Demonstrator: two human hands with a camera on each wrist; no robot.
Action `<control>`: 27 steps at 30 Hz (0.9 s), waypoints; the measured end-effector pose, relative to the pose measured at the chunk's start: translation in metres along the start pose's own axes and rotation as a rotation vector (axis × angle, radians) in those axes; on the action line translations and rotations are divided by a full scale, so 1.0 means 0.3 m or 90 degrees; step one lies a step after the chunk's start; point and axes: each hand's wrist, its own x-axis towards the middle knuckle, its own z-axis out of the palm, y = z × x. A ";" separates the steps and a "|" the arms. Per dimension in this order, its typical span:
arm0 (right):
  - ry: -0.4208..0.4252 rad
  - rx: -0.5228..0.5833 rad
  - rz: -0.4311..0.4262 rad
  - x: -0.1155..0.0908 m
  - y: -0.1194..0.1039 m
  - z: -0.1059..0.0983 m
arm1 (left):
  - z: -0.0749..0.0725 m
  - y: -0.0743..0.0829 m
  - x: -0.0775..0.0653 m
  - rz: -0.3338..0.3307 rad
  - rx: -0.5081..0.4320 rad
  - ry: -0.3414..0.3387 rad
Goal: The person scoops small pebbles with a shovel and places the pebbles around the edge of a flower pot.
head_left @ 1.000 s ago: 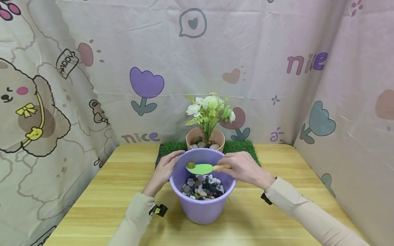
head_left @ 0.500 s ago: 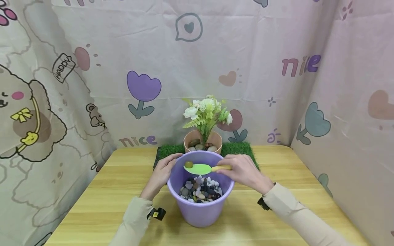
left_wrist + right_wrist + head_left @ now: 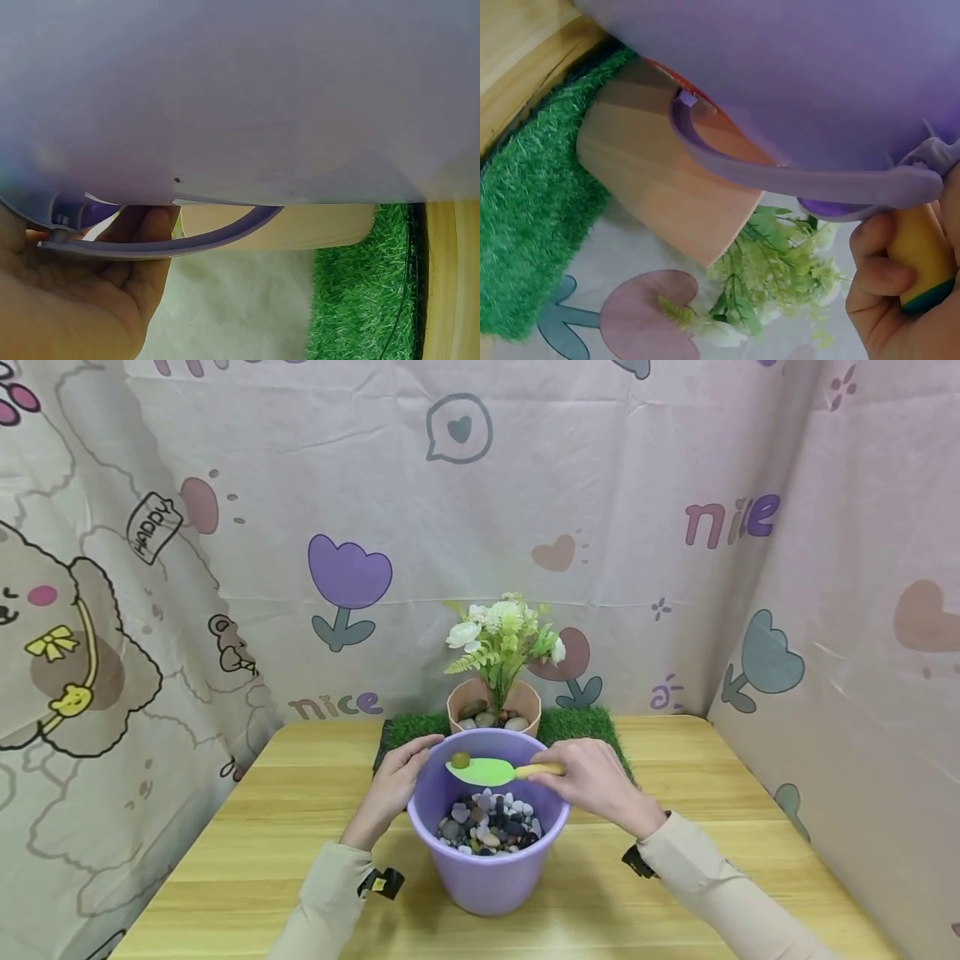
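A purple bucket (image 3: 487,887) stands on the table, with mixed pebbles (image 3: 491,827) at its bottom. My left hand (image 3: 388,789) holds the bucket's left rim; in the left wrist view the purple bail handle (image 3: 202,244) crosses the fingers. Over the bucket's opening, my right hand (image 3: 596,778) grips a small trowel by its yellow handle (image 3: 922,251). The green trowel blade (image 3: 486,772) points left, roughly level. An olive-brown stone (image 3: 460,761) appears at the blade's tip, inside the bucket's outline; whether it rests on the blade or sticks to the wall behind, I cannot tell.
Right behind the bucket stands a peach pot (image 3: 495,703) with large stones and white artificial flowers (image 3: 506,627). It sits on a green turf mat (image 3: 577,725) at the back of the wooden table (image 3: 247,860). A printed cloth (image 3: 450,510) hangs behind and at both sides.
The whole head view has shifted slightly as the camera moved. Both hands, the trowel and the stone keep nearly the same places relative to the bucket.
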 end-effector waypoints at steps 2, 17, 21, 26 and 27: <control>0.002 0.005 0.003 -0.002 0.000 0.001 | 0.000 -0.001 -0.001 0.001 0.001 0.000; 0.028 0.017 0.011 -0.009 -0.002 0.007 | -0.003 -0.001 0.000 0.009 0.004 0.002; 0.039 0.028 0.021 -0.013 -0.003 0.011 | -0.006 0.003 -0.002 0.006 0.004 -0.003; 0.055 0.024 0.024 -0.020 0.000 0.015 | -0.004 0.002 -0.001 -0.002 -0.001 -0.007; 0.058 0.022 0.022 -0.020 0.001 0.015 | -0.003 0.002 -0.001 -0.003 -0.002 -0.008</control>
